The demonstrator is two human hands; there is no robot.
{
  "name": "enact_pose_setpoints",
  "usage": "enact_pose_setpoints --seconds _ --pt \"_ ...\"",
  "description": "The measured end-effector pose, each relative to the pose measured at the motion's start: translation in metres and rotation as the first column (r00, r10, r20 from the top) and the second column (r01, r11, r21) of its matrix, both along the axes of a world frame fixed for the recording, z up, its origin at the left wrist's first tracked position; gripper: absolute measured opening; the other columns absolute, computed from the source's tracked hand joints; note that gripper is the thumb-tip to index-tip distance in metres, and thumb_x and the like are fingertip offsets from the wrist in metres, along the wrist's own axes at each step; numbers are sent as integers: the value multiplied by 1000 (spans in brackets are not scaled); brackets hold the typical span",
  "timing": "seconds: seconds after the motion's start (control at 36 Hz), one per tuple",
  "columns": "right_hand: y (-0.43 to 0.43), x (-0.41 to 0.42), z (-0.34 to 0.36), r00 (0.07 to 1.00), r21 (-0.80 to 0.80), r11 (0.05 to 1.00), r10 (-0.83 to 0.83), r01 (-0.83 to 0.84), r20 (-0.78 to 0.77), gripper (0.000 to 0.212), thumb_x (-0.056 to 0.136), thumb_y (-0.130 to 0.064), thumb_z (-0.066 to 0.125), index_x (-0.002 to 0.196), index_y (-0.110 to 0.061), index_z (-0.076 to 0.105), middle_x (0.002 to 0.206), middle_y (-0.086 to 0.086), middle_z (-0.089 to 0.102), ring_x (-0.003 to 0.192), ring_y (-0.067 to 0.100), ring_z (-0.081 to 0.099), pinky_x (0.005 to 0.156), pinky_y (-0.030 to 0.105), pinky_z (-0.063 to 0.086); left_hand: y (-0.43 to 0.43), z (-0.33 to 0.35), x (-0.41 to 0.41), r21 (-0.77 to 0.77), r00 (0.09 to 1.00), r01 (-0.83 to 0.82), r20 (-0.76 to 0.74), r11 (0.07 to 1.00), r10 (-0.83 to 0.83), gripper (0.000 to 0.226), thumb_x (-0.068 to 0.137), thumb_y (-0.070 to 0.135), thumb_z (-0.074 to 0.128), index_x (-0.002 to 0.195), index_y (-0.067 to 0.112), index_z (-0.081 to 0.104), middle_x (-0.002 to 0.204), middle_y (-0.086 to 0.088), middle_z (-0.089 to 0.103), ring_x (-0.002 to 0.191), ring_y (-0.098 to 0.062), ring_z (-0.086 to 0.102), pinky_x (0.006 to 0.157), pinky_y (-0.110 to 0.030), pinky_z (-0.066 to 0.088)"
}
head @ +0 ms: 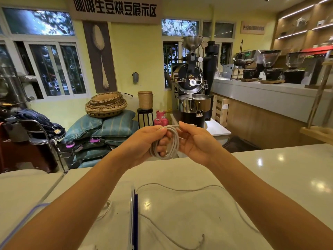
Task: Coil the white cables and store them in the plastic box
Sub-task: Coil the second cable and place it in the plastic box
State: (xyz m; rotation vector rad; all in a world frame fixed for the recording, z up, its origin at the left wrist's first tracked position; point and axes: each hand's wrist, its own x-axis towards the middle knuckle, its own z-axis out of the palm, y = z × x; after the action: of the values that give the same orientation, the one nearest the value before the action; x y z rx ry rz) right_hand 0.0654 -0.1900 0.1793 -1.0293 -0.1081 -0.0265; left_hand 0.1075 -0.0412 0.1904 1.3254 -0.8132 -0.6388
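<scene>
Left hand (144,141) grips a coiled white round cable (173,143), fingers curled thru the loop, approx. chest-high above the glossy white counter (270,170). Right hand (195,141) pinches the coil's top. A second white cable (202,239) lies loose by the clear blue-edged plastic box (134,213); inside or not, can't tell.
</scene>
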Motion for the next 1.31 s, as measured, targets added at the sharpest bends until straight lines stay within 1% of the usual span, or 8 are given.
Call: enact_pose_setpoints --seconds 0.28,0.36,0.61,0.72,0.86,1.0,1.14,1.31 --pt "8 0 -4 988 -122 981 -141 149 68 18 88 -3 46 92 5 61 75 8 66 65 12 66 60 21 58 -6 -9 4 7 955 -271 126 963 268 32 96 17 30 72 11 50 43 9 47 37 -4 36 38 -15 36" --pt "6 0 -2 989 -166 975 -144 149 43 15 86 -1 47 84 4 61 77 10 63 69 15 64 61 23 58 -6 -12 5 19 946 -300 137 954 295 30 96 17 30 74 12 49 44 10 46 37 -4 36 39 -15 36" --pt "-4 -2 5 997 -266 961 70 -76 -34 16 86 -2 46 88 0 62 74 6 65 66 13 66 67 23 57 -9 -18 5 28 940 -329 108 944 324 28 96 17 30 75 13 47 49 6 44 38 -4 37 40 -17 36" --pt "-5 -3 5 998 -342 938 50 -58 -32 23 83 -2 53 66 -9 67 59 -1 71 59 10 68 54 18 55 -13 -19 2 34 935 -349 80 937 345 28 96 18 29 75 14 47 52 5 42 39 -5 36 42 -18 35" --pt "-2 -2 0 998 -408 912 -61 54 -6 22 76 1 61 59 -10 67 55 -3 70 58 9 67 54 17 55 -18 -22 -2 41 906 -415 113 909 408 26 96 21 30 78 17 47 61 1 41 46 -7 38 50 -23 35" --pt "3 -4 -2 978 -537 817 -183 208 100 16 71 1 68 60 -11 67 63 -1 67 63 9 66 55 14 53 -21 -25 -3 63 867 -483 172 873 467 22 95 24 31 85 19 50 65 0 46 55 -10 42 56 -24 41" --pt "7 -3 -2 944 -649 685 -245 331 223 19 65 -3 73 54 -18 68 55 -6 65 55 4 65 50 10 50 -19 -23 -2 58 869 -481 162 875 467 24 95 22 33 80 19 51 59 1 46 42 -3 43 53 -23 43" --pt "12 2 -5 899 -718 545 -313 434 306 10 65 -9 76 61 -13 68 65 1 64 73 19 66 69 27 56 -17 -22 -4 48 864 -492 146 869 482 23 95 21 33 84 17 53 59 1 46 43 -4 42 53 -22 42"
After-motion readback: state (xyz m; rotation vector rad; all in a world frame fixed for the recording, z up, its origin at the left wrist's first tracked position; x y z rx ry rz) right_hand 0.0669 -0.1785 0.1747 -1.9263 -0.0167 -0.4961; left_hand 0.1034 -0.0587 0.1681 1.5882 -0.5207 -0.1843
